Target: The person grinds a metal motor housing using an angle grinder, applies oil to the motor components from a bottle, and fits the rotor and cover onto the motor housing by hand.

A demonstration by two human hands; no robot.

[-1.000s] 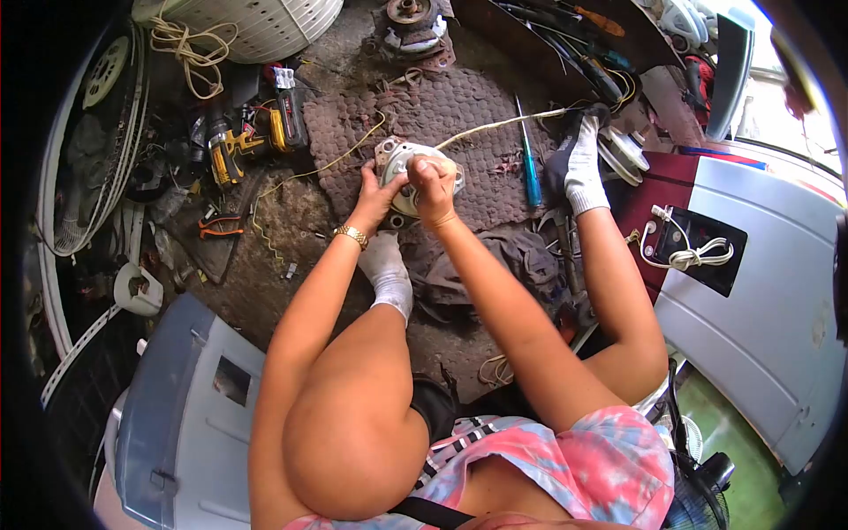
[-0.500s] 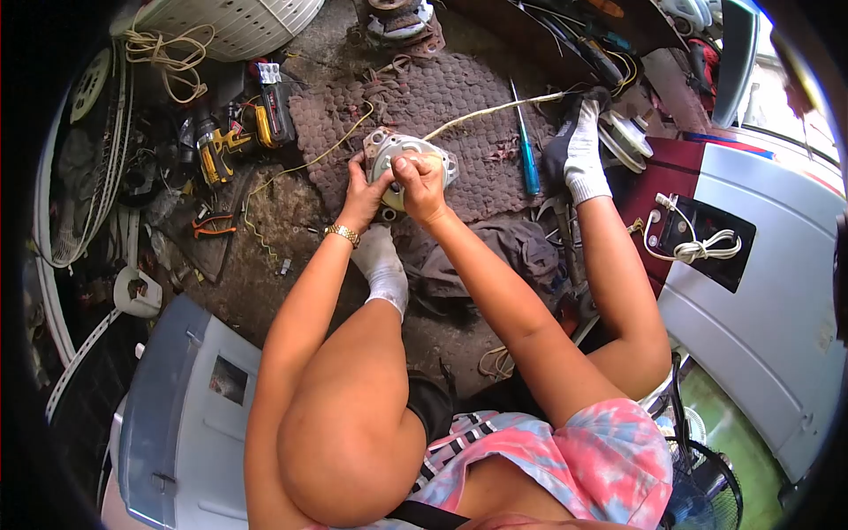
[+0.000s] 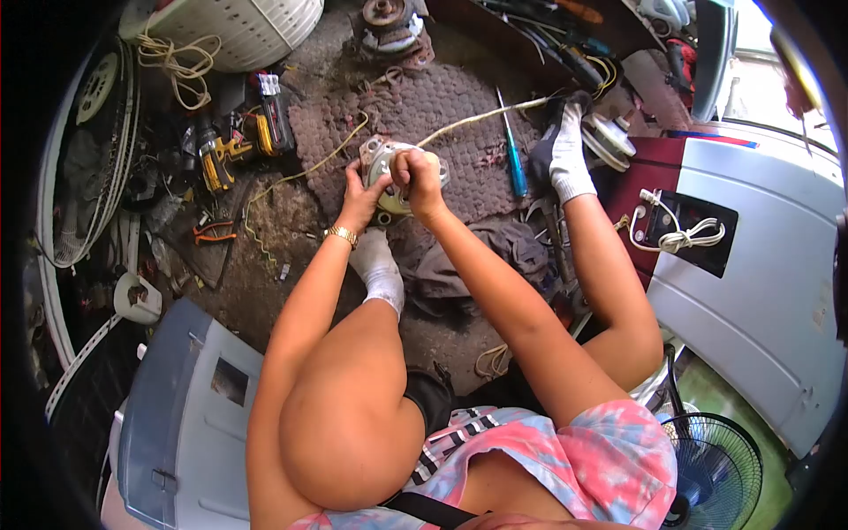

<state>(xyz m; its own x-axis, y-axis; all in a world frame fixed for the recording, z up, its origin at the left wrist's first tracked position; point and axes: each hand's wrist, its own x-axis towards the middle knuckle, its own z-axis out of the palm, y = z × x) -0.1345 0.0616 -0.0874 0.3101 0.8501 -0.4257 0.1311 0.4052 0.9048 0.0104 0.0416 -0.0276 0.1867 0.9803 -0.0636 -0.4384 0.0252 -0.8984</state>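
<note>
A round pale metal part (image 3: pixel 380 163) with bolt-hole tabs sits on the brown woven mat (image 3: pixel 468 185), between my socked feet. My left hand (image 3: pixel 360 196) grips its left side, with thumb and fingers around the rim. Over the middle of the part, my right hand (image 3: pixel 420 181) is closed; whatever its fingers hold is hidden. A pale cord (image 3: pixel 481 116) runs from behind the part toward my right foot. To the right on the mat lies a screwdriver with a teal handle (image 3: pixel 517 170).
A yellow drill (image 3: pixel 216 159), a battery tool (image 3: pixel 269 128) and orange-handled pliers (image 3: pixel 215 231) lie at left. Another motor-like part (image 3: pixel 389 31) stands beyond the mat. Dark cloth (image 3: pixel 481 265) lies near me. A white panel (image 3: pixel 751 274) is at right, a fan (image 3: pixel 711 468) below it.
The view has shifted slightly, and more of the fan shows at lower right. My right hand has turned over the part, its thumb less visible. My left hand keeps its hold.
</note>
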